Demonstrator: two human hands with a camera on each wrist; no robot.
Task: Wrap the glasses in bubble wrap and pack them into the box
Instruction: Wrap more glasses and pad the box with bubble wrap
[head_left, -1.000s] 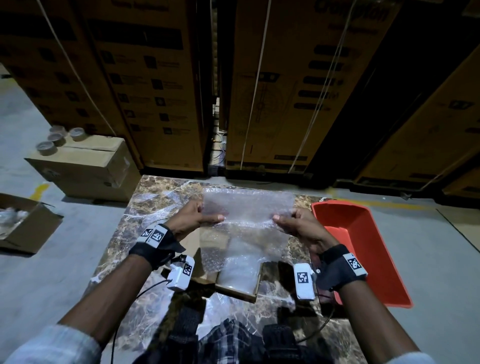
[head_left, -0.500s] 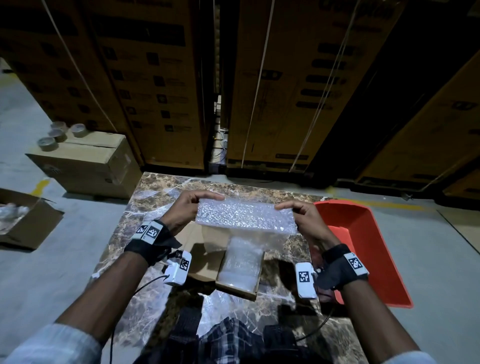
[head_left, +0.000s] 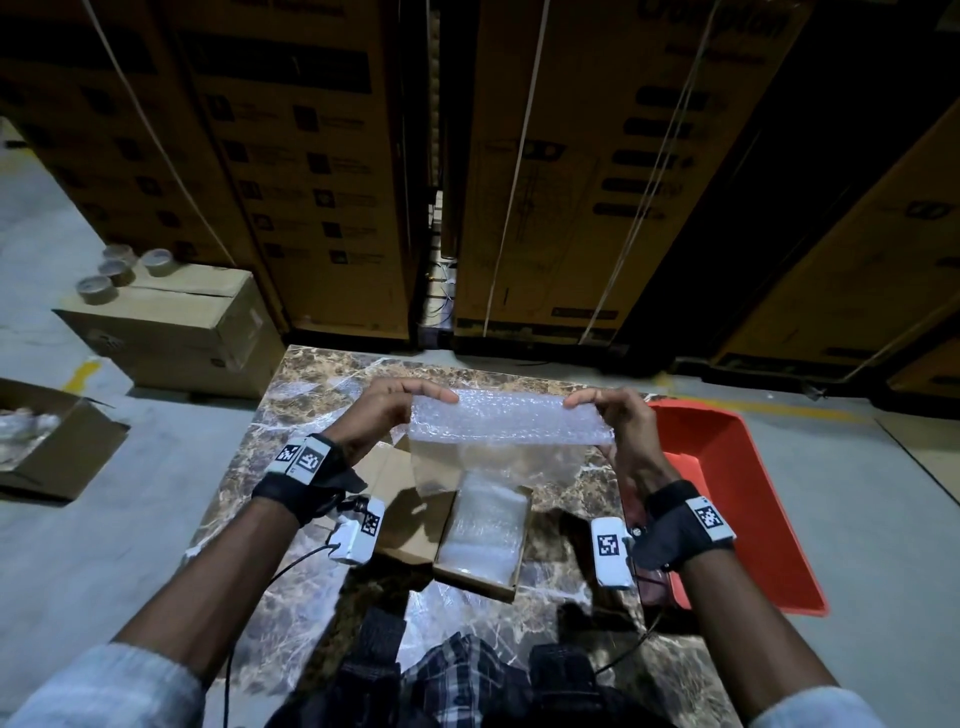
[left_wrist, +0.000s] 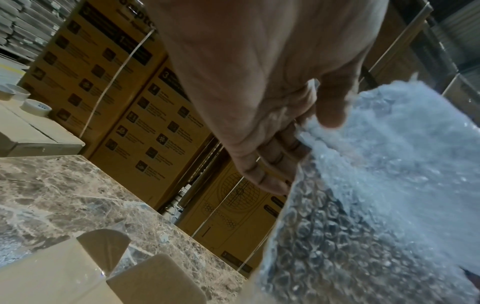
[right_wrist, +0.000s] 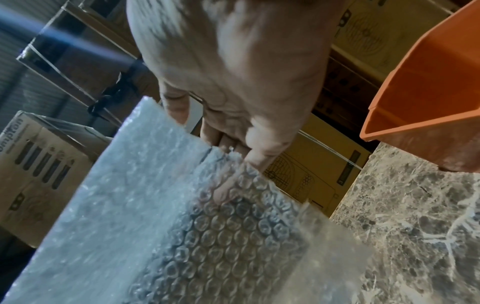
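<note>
A clear bubble wrap sheet (head_left: 509, 423) is held up over the marble table (head_left: 306, 410), folded into a thick band along its top, with a looser part hanging below. My left hand (head_left: 395, 410) pinches its left end (left_wrist: 363, 164), thumb on top. My right hand (head_left: 618, 421) pinches the right end (right_wrist: 182, 205) the same way. Under the sheet stands a small open cardboard box (head_left: 410, 525) lined with bubble wrap (head_left: 485, 525). No glasses show in any view.
An orange plastic tub (head_left: 737, 499) sits at the table's right edge. On the floor to the left are a closed carton with tape rolls (head_left: 171, 322) and an open carton (head_left: 52, 447). Tall stacked cartons (head_left: 545, 156) stand close behind the table.
The upright sheet has been folded over into a thicker, narrower band. Both hands rose a little and moved further apart along its top edge.
</note>
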